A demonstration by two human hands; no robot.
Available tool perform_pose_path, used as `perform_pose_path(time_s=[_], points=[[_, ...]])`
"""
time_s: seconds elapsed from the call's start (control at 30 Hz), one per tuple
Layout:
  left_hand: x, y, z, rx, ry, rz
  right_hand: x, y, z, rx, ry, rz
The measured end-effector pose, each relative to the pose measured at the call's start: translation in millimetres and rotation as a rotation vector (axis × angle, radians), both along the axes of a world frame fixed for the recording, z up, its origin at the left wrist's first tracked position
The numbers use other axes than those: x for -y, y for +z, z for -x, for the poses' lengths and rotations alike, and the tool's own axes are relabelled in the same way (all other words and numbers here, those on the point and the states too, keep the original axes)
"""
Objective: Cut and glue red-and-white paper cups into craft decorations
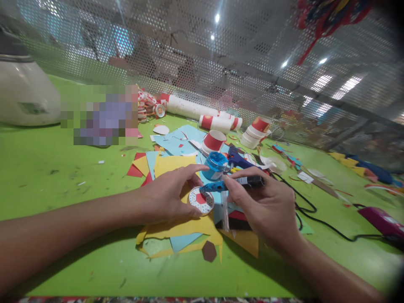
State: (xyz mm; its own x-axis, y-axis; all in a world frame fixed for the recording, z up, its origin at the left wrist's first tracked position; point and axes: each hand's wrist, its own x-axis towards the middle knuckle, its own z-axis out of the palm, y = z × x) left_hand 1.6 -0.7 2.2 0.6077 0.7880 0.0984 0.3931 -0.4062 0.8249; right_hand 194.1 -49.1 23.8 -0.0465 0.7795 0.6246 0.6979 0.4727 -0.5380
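Note:
My left hand (170, 191) grips a small round white paper disc (206, 205) by its edge, thumb at the near side. A red hexagon is in the disc's centre, with blue dots and dark lines around it. Closed around a black marker (241, 182) is my right hand (268, 206). The marker's front end is smeared with blue paint, and its tip meets or hovers just over the disc's upper edge; I cannot tell which. Just beyond the hands stands an uncapped jar of blue paint (213, 167). Yellow paper (170, 227) lies beneath the disc.
Red-and-white paper cups (214, 141) and a stack of cups (255, 132) stand behind the jar. A dark blue glue gun (238, 158) lies nearby. A black cable (328, 229) runs right to a magenta device (378, 221). Perforated metal mesh (176, 54) borders the green table (94, 256).

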Motion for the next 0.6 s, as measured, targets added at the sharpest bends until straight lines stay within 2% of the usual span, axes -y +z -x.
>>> perform_pose_path(time_s=[0.4,0.6], points=[[-0.2,-3.8,-0.1,0.008,0.0,-0.012,1.9,2.3,3.4,0.045,-0.009,-0.011],[-0.5,-2.2,-0.7,0.012,-0.009,0.007,1.9,-0.2,5.7,0.057,0.011,-0.102]])
